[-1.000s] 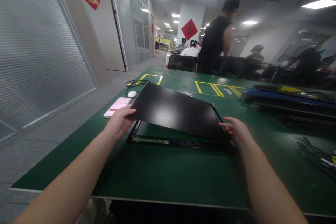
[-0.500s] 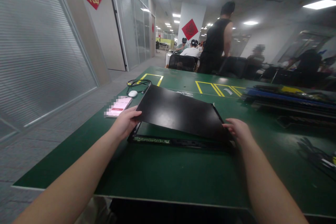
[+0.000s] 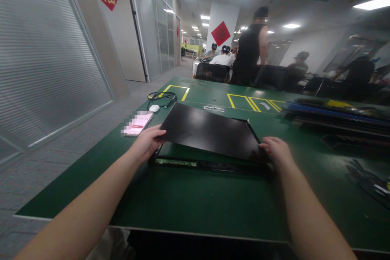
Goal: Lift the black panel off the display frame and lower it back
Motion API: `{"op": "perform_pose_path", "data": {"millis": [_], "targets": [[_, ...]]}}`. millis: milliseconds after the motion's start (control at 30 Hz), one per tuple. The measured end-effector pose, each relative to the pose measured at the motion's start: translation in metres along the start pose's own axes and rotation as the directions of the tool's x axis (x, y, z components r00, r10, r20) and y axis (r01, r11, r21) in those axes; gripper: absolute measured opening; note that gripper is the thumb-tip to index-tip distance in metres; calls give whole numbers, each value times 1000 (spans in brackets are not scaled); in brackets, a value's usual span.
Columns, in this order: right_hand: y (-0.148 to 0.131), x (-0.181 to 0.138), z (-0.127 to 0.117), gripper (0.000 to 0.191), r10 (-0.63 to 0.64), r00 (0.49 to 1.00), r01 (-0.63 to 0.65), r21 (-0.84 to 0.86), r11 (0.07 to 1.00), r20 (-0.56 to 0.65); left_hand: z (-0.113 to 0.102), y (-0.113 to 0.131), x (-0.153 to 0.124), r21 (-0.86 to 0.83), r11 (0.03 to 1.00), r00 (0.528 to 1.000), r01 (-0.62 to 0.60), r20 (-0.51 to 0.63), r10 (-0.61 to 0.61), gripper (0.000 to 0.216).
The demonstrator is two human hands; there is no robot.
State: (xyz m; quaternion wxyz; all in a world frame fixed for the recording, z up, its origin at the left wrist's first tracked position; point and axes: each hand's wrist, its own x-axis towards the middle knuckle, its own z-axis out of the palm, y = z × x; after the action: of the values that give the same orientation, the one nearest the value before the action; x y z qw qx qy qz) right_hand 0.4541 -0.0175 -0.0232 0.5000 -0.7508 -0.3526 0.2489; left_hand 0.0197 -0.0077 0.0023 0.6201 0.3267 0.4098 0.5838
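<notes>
A flat black panel (image 3: 210, 132) lies tilted over a black frame (image 3: 207, 164) on the green table (image 3: 189, 207). Its left side is still raised, its right side is low on the frame. My left hand (image 3: 148, 145) grips the panel's near left corner, thumb on top. My right hand (image 3: 276, 151) holds the near right corner with curled fingers. A green circuit strip (image 3: 175, 162) shows along the frame's near edge, under the panel.
A phone (image 3: 137, 123), a white mouse (image 3: 154, 108) and a coiled cable (image 3: 161, 96) lie left of the panel. Stacked flat parts (image 3: 335, 115) sit at the right, loose cables (image 3: 368, 180) nearer. People stand and sit beyond the table's far edge.
The panel has come down toward the frame, its left side dropping with my left hand. My right hand stays at the right corner.
</notes>
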Motion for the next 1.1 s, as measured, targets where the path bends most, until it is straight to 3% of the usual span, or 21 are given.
{"op": "perform_pose_path", "data": {"millis": [333,733,1100], "targets": [[27,22,-2,30,-60,998,65,-241,968,29,5,2,-3,79,996,997,52,-66,-47,23],[16,15,-4,22,-137,988,152,-424,893,67,-1,-1,3,20,990,987,137,-91,-135,19],[11,10,-3,17,-191,979,199,-488,850,66,1,-2,3,53,987,985,150,-92,-145,34]]}}
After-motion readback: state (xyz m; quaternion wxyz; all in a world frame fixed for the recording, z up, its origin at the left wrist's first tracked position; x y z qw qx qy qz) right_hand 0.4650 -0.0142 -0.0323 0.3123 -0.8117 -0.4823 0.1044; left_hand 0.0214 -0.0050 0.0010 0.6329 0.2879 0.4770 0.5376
